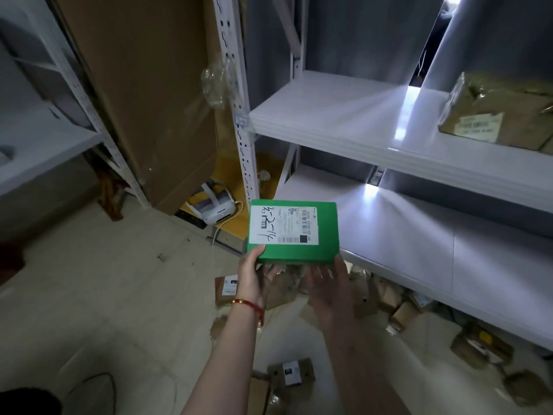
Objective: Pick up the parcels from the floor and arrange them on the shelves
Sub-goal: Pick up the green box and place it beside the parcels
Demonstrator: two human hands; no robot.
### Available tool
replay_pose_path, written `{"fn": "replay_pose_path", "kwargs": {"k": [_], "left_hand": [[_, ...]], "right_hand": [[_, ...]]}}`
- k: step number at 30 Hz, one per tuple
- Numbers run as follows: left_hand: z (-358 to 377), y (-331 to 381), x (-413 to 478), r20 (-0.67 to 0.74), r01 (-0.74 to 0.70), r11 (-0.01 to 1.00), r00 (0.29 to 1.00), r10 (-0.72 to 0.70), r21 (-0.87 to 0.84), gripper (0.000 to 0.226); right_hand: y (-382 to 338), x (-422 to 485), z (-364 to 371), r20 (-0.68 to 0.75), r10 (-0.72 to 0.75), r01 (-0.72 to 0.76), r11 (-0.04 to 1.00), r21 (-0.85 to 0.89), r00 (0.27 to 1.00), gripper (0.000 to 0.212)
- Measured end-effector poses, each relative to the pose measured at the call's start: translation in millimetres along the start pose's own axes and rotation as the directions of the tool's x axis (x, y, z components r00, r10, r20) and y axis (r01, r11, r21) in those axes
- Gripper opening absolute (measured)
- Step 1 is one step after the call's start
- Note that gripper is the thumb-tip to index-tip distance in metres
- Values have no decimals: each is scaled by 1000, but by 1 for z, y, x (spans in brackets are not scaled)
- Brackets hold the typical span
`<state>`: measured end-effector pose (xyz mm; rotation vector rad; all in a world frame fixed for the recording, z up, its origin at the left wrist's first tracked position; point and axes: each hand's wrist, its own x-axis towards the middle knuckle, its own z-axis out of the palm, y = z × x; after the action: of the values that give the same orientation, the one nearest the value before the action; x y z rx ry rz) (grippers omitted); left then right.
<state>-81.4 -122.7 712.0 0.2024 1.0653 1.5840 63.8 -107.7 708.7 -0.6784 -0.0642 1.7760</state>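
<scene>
One green parcel is held up beside the lower shelf edge: left grip pinches its near-left corner, right grip spread flat beneath. Risk: corner-only hold may let it tip and drop onto floor parcels.

On the green box I can read a white shipping label, turned sideways to me. Its largest printed line looks like "502D T0Y8 69 69", with "T0Y8" again in smaller type, and there are barcodes along its edges. Black marker handwriting runs across it, roughly "3-2-14", with "1.3" beside that. The finer print is too small for me. The sticker on the brown box on the upper shelf is blurred beyond reading.
</scene>
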Motion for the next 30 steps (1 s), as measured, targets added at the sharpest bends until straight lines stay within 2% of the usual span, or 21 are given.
{"fn": "replay_pose_path", "kwargs": {"k": [1, 2, 4, 6, 8, 12, 16, 18, 20, 22, 26, 28, 30], "left_hand": [[2, 2, -7, -14, -1, 999, 1000, 2, 32, 47], [3, 2, -14, -27, 4, 998, 1000, -3, 68, 59], [4, 2, -27, -21, 15, 990, 1000, -12, 141, 86], [5, 6, -40, 1, 2, 974, 1000, -2, 226, 104], [4, 15, -46, 8, -10, 955, 1000, 8, 296, 109], [7, 43, -51, 27, -63, 926, 998, 57, 372, 114], [23, 69, -53, 14, -159, 921, 986, 165, 355, 103], [32, 76, -49, 3, -167, 926, 984, 177, 338, 92], [45, 78, -46, 8, -147, 931, 988, 153, 335, 61], [63, 73, -43, 52, -122, 939, 992, 112, 323, 32], [109, 58, -37, 168, -93, 941, 985, 39, 325, 13], [134, 52, -32, 202, -87, 944, 979, 22, 320, 19], [160, 46, -27, 228, -101, 948, 973, 31, 301, 42]], "right_hand": [[3, -5, 8, -5, -4, 4, 998, -59, 1000, 59], [4, -12, 17, 6, -12, 13, 994, -113, 1000, 59], [7, -30, 31, 33, -23, 27, 992, -120, 999, 24], [5, -38, 43, 25, -27, 30, 990, -136, 999, 18], [1, -44, 55, 12, -29, 31, 979, -203, 999, 20], [-7, -44, 68, 8, -12, 14, 946, -323, 1000, 36], [-27, -39, 93, 79, 40, -6, 919, -394, 996, 26], [-42, -32, 105, 84, 59, -14, 889, -457, 995, 31], [-62, -23, 114, 75, 47, -1, 855, -519, 996, 37], [-88, -14, 121, 71, 18, 25, 834, -551, 997, 35], [-147, -1, 127, 177, -69, 159, 809, -566, 982, 28], [-175, 5, 132, 264, -108, 244, 789, -563, 958, 25], [-202, 12, 139, 344, -151, 335, 746, -576, 927, 27]]}}
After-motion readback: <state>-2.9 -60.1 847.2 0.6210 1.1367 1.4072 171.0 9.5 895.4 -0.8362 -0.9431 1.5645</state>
